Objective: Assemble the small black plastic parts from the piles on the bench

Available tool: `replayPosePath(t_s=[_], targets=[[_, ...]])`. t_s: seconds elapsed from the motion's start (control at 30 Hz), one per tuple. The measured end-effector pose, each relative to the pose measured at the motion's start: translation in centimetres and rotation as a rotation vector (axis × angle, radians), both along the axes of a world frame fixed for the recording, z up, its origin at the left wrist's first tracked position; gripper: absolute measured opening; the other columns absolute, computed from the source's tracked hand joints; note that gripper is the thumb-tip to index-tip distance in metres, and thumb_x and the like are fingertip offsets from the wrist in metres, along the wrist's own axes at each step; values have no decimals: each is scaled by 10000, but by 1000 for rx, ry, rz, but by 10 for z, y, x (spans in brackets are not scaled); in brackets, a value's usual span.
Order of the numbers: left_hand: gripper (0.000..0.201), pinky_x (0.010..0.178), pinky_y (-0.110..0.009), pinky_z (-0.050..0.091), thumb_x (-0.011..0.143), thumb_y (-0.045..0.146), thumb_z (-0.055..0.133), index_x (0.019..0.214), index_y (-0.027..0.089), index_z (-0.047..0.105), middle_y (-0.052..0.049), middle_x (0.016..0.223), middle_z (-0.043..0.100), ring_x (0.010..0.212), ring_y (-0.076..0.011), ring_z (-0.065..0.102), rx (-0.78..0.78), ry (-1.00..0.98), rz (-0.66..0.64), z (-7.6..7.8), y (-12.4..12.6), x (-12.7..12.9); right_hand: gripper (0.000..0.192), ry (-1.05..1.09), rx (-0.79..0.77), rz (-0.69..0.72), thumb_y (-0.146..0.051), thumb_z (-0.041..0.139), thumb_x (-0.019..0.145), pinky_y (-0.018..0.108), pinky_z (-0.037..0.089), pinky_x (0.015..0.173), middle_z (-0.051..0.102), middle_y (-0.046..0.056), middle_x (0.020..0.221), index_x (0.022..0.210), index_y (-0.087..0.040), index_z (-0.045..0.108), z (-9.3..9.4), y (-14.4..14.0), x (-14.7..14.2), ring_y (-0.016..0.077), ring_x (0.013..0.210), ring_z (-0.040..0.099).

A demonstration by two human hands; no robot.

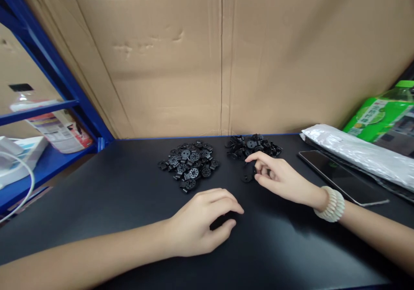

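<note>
My right hand (pixel 280 175) has its thumb and bent fingers around the edge of a small black round plastic part (pixel 247 174), in front of a heap of black plastic parts (pixel 254 144). Fingers partly cover the edge of that piece. My left hand (pixel 207 221) rests near the middle of the black table, empty, with a gap between thumb and fingers. Beyond it lies a second heap of black plastic parts (pixel 190 165), round discs with small holes and a clip-like tab.
A dark phone-like slab (pixel 336 175) and a silvery plastic package (pixel 352 156) lie on the right, near a green-labelled bottle (pixel 377 113). Cardboard (pixel 168 65) stands behind the table (pixel 106 195). The blue shelf (pixel 61 158) at left carries a labelled bottle (pixel 61 130).
</note>
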State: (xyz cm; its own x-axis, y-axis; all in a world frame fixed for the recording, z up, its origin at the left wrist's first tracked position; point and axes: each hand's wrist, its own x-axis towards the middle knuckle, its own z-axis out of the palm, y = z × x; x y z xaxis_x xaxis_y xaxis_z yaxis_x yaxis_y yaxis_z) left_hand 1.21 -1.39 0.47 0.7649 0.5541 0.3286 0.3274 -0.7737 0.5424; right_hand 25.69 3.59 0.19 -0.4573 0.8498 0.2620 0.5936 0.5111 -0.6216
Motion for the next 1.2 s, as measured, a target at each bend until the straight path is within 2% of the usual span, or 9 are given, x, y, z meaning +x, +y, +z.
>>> replayPosePath(t_s=[0.1, 0.23, 0.4, 0.47, 0.57, 0.73, 0.87, 1.0, 1.2], targets=[[229, 853, -298, 499, 848, 96, 515, 1031, 112, 652, -131, 990, 676, 911, -213, 620, -11, -6, 4, 0, -2, 0, 229, -36, -60, 63, -101, 452, 819, 221, 398, 536, 570, -21, 716, 978, -189, 591, 3, 2, 3, 108, 569, 489], [240, 734, -279, 514, 835, 103, 528, 1044, 136, 639, -95, 945, 670, 774, -172, 603, -86, -51, 84, -1, -1, 1, 133, 50, -88, 41, -260, 525, 879, 211, 408, 502, 596, 6, 734, 839, -174, 618, 2, 1, -1, 119, 600, 520], [351, 693, -298, 543, 810, 210, 611, 1152, 164, 546, -82, 1007, 647, 738, -149, 612, -446, -269, 356, -6, 7, 6, 241, 275, -217, 72, -391, 530, 916, 202, 456, 480, 593, 15, 756, 912, -170, 626, -2, -15, -17, 99, 547, 507], [429, 751, -338, 553, 768, 262, 674, 1161, 149, 544, -96, 1033, 639, 774, -163, 632, -611, -341, 387, -7, 10, 8, 251, 318, -239, 98, -398, 527, 923, 197, 453, 477, 590, 11, 746, 920, -171, 634, -3, -23, -23, 90, 527, 504], [418, 820, -370, 539, 731, 283, 718, 1093, 116, 595, -86, 925, 668, 810, -191, 653, -743, -435, 389, -8, 11, 11, 265, 342, -287, 142, -400, 525, 929, 188, 447, 480, 588, 5, 733, 870, -166, 636, -5, -31, -29, 81, 524, 513], [253, 800, -314, 537, 708, 218, 744, 928, 118, 668, -51, 842, 687, 793, -172, 654, -782, -565, 395, -8, 6, 12, 283, 333, -361, 99, -403, 578, 894, 174, 394, 428, 543, -20, 666, 748, -160, 566, -6, -35, -35, 65, 476, 475], [146, 748, -251, 527, 772, 188, 691, 903, 124, 686, -11, 736, 682, 719, -126, 640, -778, -597, 351, -7, 2, 14, 262, 294, -377, 81, -400, 560, 901, 178, 361, 420, 537, -22, 684, 772, -178, 511, -5, -36, -37, 73, 493, 460], [155, 693, -219, 511, 773, 178, 696, 919, 132, 671, 7, 697, 683, 678, -110, 629, -783, -623, 365, -6, 2, 14, 268, 209, -320, 133, -334, 488, 944, 199, 331, 489, 544, -16, 663, 736, -168, 523, -1, -38, -39, 90, 563, 443], [165, 681, -227, 516, 756, 195, 711, 903, 130, 672, 5, 667, 689, 662, -119, 632, -814, -623, 384, -6, 3, 14, 252, 215, -251, 157, -288, 473, 948, 213, 285, 501, 471, -44, 633, 725, -173, 500, -2, -39, -39, 89, 556, 374]])
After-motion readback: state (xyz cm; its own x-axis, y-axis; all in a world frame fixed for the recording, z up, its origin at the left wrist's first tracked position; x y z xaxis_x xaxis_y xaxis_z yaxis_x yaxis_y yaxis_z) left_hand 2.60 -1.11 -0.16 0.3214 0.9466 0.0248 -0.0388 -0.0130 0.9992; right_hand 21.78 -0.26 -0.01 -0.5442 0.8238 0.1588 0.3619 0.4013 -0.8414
